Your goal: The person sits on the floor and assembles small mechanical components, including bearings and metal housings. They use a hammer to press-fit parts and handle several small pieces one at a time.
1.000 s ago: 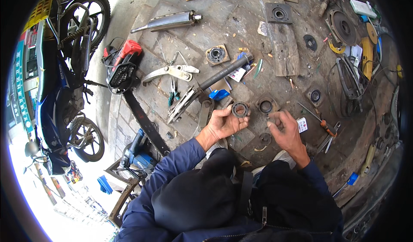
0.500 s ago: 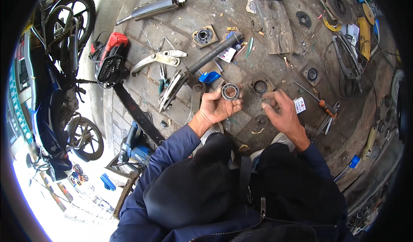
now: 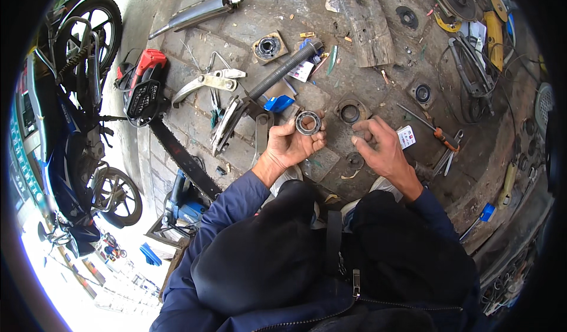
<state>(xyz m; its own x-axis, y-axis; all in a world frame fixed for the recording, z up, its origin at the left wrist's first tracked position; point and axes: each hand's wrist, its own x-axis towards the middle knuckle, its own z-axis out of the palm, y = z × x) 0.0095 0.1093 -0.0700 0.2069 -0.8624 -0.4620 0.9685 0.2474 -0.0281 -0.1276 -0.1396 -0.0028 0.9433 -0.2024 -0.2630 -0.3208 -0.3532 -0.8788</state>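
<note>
Ring bearing [image 3: 299,123] just above the centre of the frame, gripped between thumb and fingers of the left hand [image 3: 290,146], right hand [image 3: 383,148] apart at centre right, half curled with thumb and fingertips parted, flanged housing [image 3: 362,108] on the paving [image 3: 322,96] between them, chainsaw [image 3: 144,93] at left

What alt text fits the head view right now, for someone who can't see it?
A person's left hand holds a round metal bearing; the right hand, half curled, hovers to its right. Below them, a grimy paved floor is strewn with metal parts and tools, including a red-and-black chainsaw at left, with a blue motorcycle beyond it.
</note>
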